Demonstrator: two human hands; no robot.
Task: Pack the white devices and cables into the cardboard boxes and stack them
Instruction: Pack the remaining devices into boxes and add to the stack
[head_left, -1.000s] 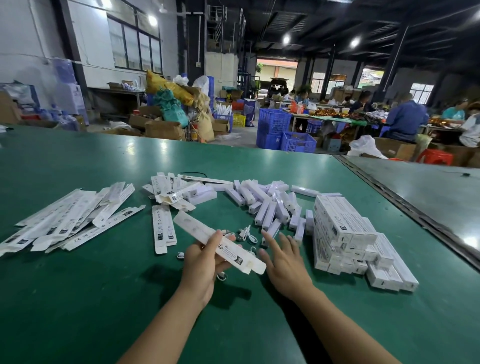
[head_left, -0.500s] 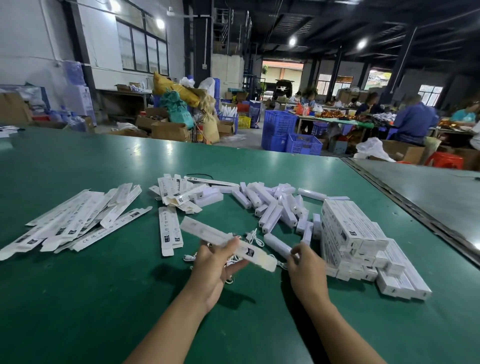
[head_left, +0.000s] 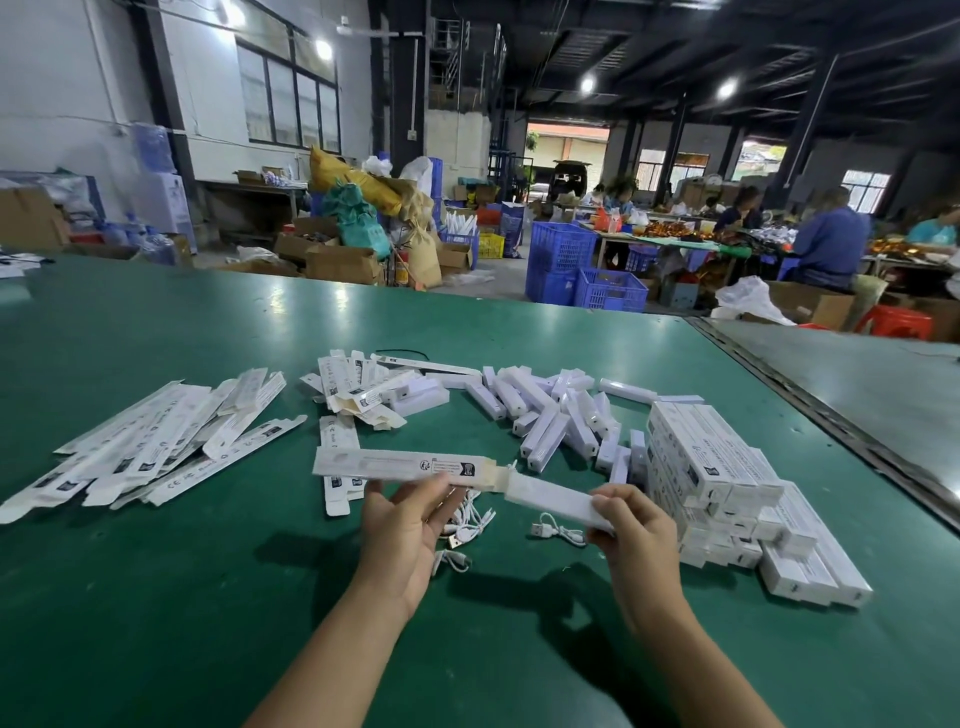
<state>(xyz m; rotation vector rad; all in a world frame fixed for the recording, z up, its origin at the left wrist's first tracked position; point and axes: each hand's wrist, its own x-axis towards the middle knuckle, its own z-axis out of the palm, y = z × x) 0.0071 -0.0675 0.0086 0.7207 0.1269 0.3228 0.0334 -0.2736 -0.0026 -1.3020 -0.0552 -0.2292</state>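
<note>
One device (head_left: 556, 501), pinched in the right hand (head_left: 636, 530), meets a box's (head_left: 400, 465) open end. The left hand (head_left: 402, 525) grips that box.

Round ceiling lamps (head_left: 588, 83) glare white above the far end of the green table (head_left: 156, 597), and daylight blows out the doorway (head_left: 569, 143) beyond it. The table is evenly lit. The left hand (head_left: 400, 525) and right hand (head_left: 639, 530) throw soft dark shadows on it. Lines bow toward the frame's edges; people (head_left: 831, 244) beyond the table look blurred.
</note>
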